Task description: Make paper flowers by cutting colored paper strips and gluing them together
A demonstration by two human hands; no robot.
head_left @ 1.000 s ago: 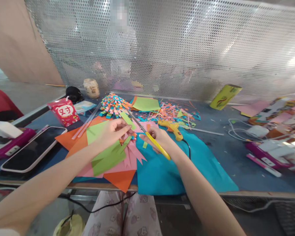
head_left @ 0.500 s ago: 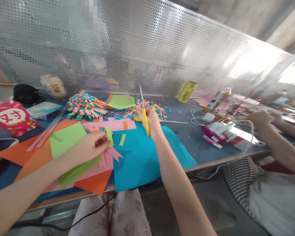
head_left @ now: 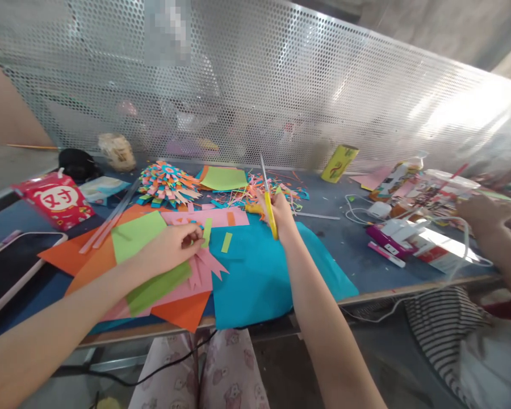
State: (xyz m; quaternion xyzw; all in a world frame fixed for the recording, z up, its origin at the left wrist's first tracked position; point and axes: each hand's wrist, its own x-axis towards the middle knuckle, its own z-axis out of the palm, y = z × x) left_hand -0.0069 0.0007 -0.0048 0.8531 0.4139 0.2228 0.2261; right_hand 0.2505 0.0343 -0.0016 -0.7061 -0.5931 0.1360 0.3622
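My left hand (head_left: 176, 247) is closed, its fingertips pinching a small green paper strip (head_left: 207, 232) above pink paper pieces with notched ends (head_left: 213, 264). In my right hand (head_left: 283, 218) is a pair of yellow-handled scissors (head_left: 271, 215), blades pointing up and away from me. Below them spreads a large blue paper sheet (head_left: 255, 278) with a loose green strip (head_left: 227, 242) lying on it. A pink paper strip (head_left: 183, 217) with an orange piece on it lies behind my left hand. Under my left forearm are overlapping green (head_left: 138, 230) and orange sheets (head_left: 181, 312).
A round, layered, multicolour paper flower (head_left: 168, 184) stands behind my left hand. Paper scraps (head_left: 276, 190) are heaped behind the scissors. A red snack bag (head_left: 53, 199) and phone (head_left: 19, 270) lie left. To the right are a yellow box (head_left: 339, 163), white cables and a co-worker's arm (head_left: 494, 227).
The view has turned left, so everything sits further right in the picture. Both hands keep nearly the same places over the papers, still holding the green strip and the scissors.
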